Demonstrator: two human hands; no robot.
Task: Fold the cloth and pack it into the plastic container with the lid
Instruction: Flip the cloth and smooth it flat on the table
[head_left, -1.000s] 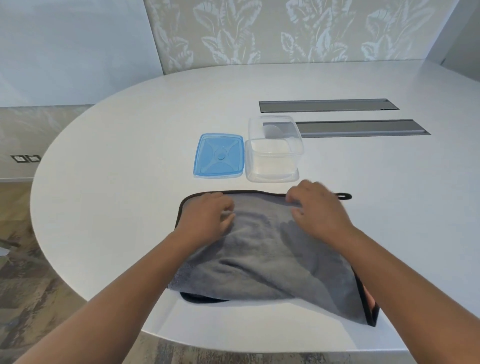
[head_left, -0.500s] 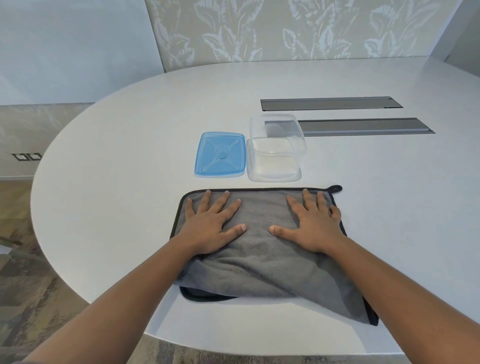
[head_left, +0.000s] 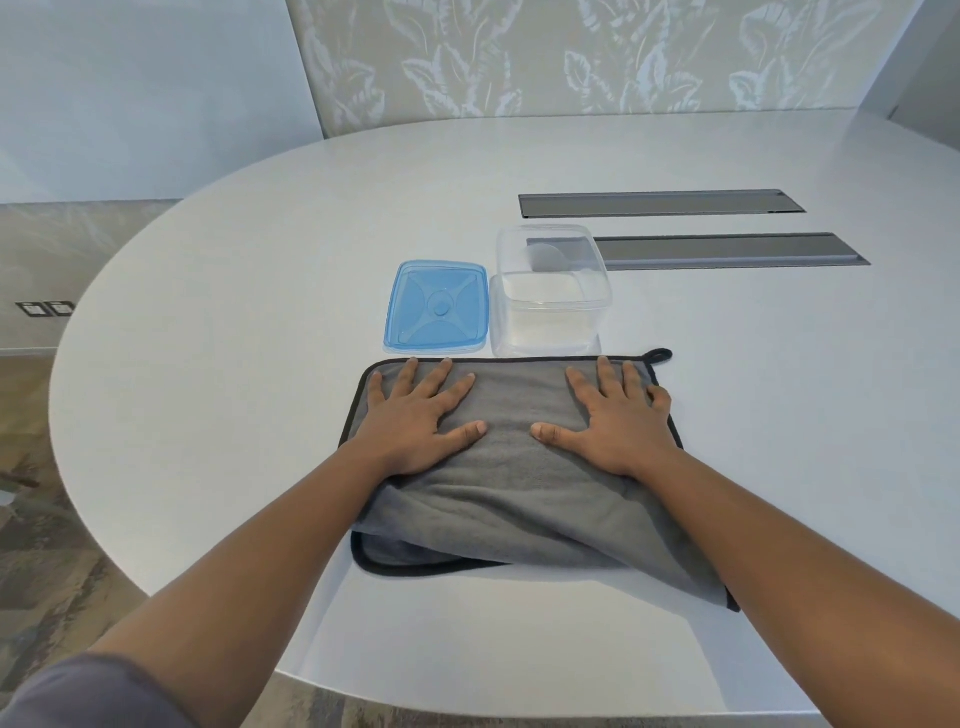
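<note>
A grey cloth (head_left: 519, 499) with black edging lies folded once on the white table, its hanging loop at the far right corner. My left hand (head_left: 415, 415) rests flat on the cloth's far left part, fingers spread. My right hand (head_left: 618, 415) lies flat on the far right part, fingers spread too. Just beyond the cloth stands a clear plastic container (head_left: 550, 296), with nothing in it. Its blue lid (head_left: 439, 306) lies flat on the table to the container's left.
The white oval table (head_left: 260, 364) has two long grey cable hatches (head_left: 727, 249) behind and to the right of the container. The table's rounded edge curves away on the left, with patterned floor below. A leaf-patterned wall stands behind.
One second ago both hands were curled on the cloth's far edge. They have since opened flat and slid apart, smoothing the folded cloth toward its far corners.
</note>
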